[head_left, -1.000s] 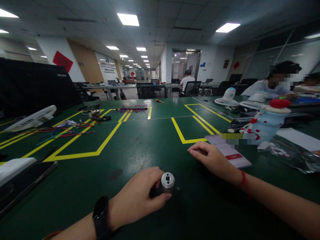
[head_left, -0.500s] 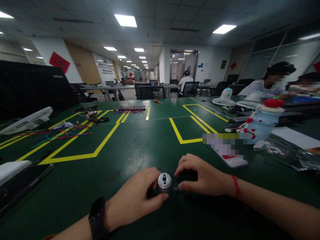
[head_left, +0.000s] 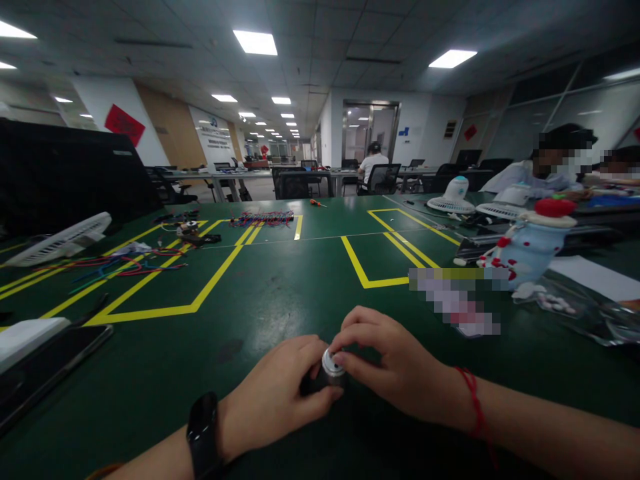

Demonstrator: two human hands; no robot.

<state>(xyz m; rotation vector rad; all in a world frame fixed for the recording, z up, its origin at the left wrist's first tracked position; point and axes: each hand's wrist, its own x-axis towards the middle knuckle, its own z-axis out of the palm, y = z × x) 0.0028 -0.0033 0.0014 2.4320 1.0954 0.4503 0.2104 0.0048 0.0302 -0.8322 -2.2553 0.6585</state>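
A small silver cylindrical motor (head_left: 334, 377) stands upright on the green table, its round top face showing. My left hand (head_left: 280, 380), with a black band at the wrist, is closed around its side between thumb and fingers. Over the motor's top, my right hand (head_left: 376, 350) is in a pinch, thumb and fingertips at the middle of the top face, covering the shaft there. Whatever lies between those fingertips is hidden. A red string circles the right wrist.
Left lie a black phone (head_left: 50, 373), loose coloured wires (head_left: 130, 267) and a white fan (head_left: 65, 239). Right are a blue bottle (head_left: 530, 250), a plastic bag (head_left: 590, 313) and white fans (head_left: 451, 198). A screwdriver (head_left: 316, 203) lies far back. A person (head_left: 530, 167) sits at the right.
My right hand has moved left onto the motor's top and closed to a pinch. The small ring that lay beside the motor is no longer visible. My left hand keeps its hold.
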